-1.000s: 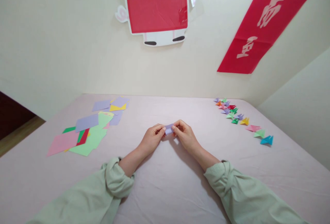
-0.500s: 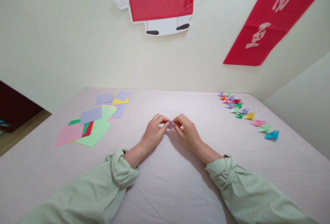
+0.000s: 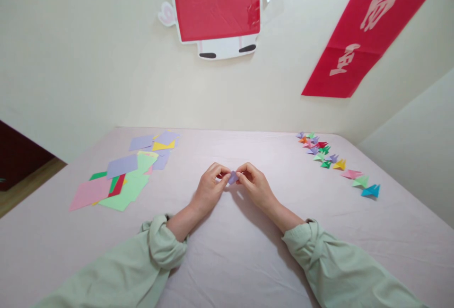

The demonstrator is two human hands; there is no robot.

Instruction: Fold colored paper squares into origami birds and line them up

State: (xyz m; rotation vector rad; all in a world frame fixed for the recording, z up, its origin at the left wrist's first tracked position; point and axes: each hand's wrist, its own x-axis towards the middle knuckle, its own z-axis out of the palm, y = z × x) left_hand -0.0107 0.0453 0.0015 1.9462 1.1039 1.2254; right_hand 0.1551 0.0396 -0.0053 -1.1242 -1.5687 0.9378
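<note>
My left hand [image 3: 210, 188] and my right hand [image 3: 256, 186] meet at the middle of the pink sheet [image 3: 227, 256]. Both pinch a small folded purple paper piece [image 3: 233, 177] between their fingertips, just above the surface. Only a sliver of the paper shows between the fingers. Both arms wear pale green sleeves rolled at the wrist.
Flat coloured paper squares [image 3: 122, 175] lie scattered at the left. A row of several small folded paper pieces [image 3: 335, 162] runs along the right side. Red paper decorations [image 3: 216, 5] hang on the wall behind. The surface's left edge drops to a wooden floor [image 3: 28, 185].
The purple paper shows smaller between my fingers than a second ago, pinched into a tighter fold. My hands stay together at the same spot.
</note>
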